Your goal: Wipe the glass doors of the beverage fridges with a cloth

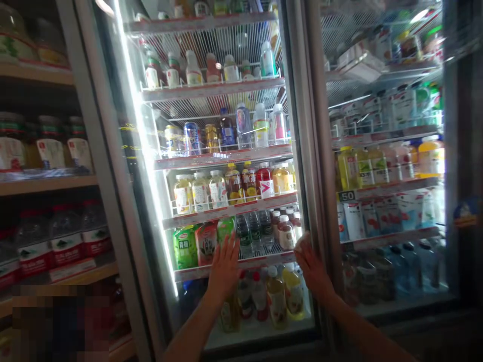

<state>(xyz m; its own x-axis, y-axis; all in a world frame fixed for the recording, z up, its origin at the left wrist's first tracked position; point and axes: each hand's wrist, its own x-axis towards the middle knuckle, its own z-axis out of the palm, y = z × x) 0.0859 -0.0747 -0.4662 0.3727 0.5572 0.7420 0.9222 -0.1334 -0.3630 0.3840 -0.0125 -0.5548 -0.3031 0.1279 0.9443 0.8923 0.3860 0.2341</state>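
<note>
Plainly, I had both hands low on the cooler's glass door [301, 151], near its bottom right corner. My left hand [225, 264] lay flat on the pane, fingers apart, gripping nothing. My right hand [311, 266] rested at the door's right edge; I could not tell whether it clamped the frame. I judged the door stiff, weighty, slick and breakable, best taken by its metal edge. Bottled drinks [234, 188] stood behind.
</note>
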